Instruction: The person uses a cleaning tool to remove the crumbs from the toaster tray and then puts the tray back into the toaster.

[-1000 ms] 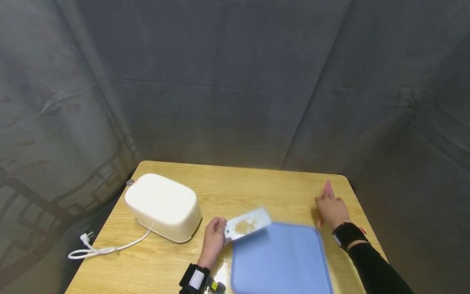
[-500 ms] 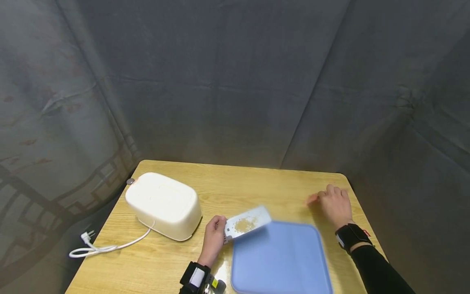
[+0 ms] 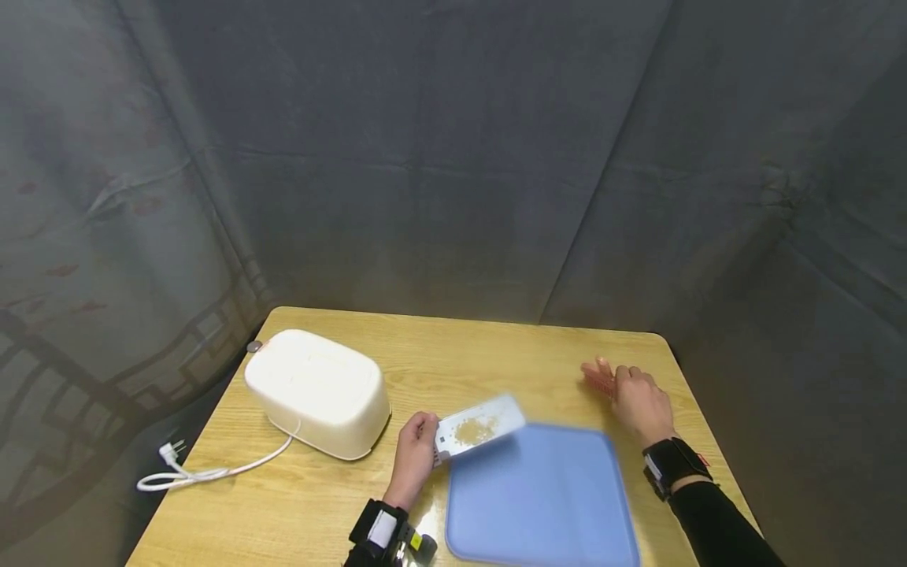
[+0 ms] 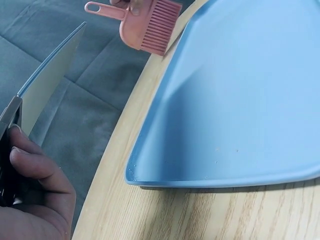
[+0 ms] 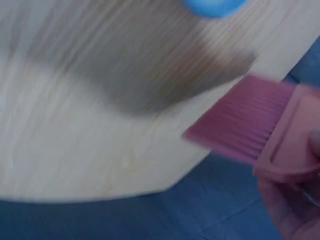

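My left hand (image 3: 413, 455) grips one end of a flat white crumb tray (image 3: 505, 416), tilted above the left back corner of a blue tray (image 3: 546, 504). Pale yellow crumbs (image 3: 472, 431) lie on its surface. In the left wrist view the crumb tray (image 4: 52, 75) appears nearly edge-on, with a dark end by the thumb. To the right, beyond the blue tray, my right hand (image 3: 643, 405) holds a small pink brush (image 3: 597, 378), bristles toward the left. Its bristles (image 5: 240, 120) and part of its body show in the right wrist view; the fingers cover the rest.
An off-white toaster-like appliance (image 3: 315, 386) stands on the left of the wooden table (image 3: 453, 346). Its white cord and plug (image 3: 170, 457) reach the left table edge. A small round dark object (image 3: 253, 346) sits by the back left edge. Grey cloth (image 3: 425, 157) hangs behind.
The brush in my right hand has swung from pointing away toward the back to pointing left. The left hand and the crumb tray stay nearly in place.
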Demonstrator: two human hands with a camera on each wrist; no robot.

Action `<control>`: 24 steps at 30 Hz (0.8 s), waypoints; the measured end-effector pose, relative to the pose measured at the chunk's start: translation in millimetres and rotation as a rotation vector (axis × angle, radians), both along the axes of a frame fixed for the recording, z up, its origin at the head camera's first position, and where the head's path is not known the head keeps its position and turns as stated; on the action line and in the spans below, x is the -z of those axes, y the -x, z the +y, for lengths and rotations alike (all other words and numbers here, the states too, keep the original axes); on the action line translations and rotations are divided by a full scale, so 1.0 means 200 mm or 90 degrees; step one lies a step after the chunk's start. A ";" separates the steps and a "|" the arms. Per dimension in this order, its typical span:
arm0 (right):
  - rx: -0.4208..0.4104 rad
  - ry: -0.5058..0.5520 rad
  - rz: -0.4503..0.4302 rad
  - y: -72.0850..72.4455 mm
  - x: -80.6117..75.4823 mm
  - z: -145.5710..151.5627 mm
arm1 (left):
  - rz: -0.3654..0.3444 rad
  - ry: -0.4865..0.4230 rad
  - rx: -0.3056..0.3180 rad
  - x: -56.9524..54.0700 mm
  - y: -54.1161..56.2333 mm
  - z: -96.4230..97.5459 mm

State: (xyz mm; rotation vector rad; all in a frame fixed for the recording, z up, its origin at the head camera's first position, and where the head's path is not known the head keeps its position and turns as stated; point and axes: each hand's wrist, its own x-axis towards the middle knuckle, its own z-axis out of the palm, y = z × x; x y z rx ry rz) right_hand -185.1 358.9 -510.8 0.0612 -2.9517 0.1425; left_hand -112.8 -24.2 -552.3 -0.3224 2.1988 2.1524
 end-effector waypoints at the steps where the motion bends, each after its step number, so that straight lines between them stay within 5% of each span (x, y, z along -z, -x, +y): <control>1: 0.006 0.019 -0.008 0.00 0.00 -0.01 | -0.002 -0.005 0.003 0.00 0.00 0.00; 13: 0.085 0.221 -0.081 -0.06 -0.06 -0.07 | 0.028 -0.020 -0.005 -0.02 0.02 0.01; 24: 0.089 0.350 -0.064 -0.14 -0.12 -0.19 | 0.037 -0.012 0.003 -0.01 0.01 0.01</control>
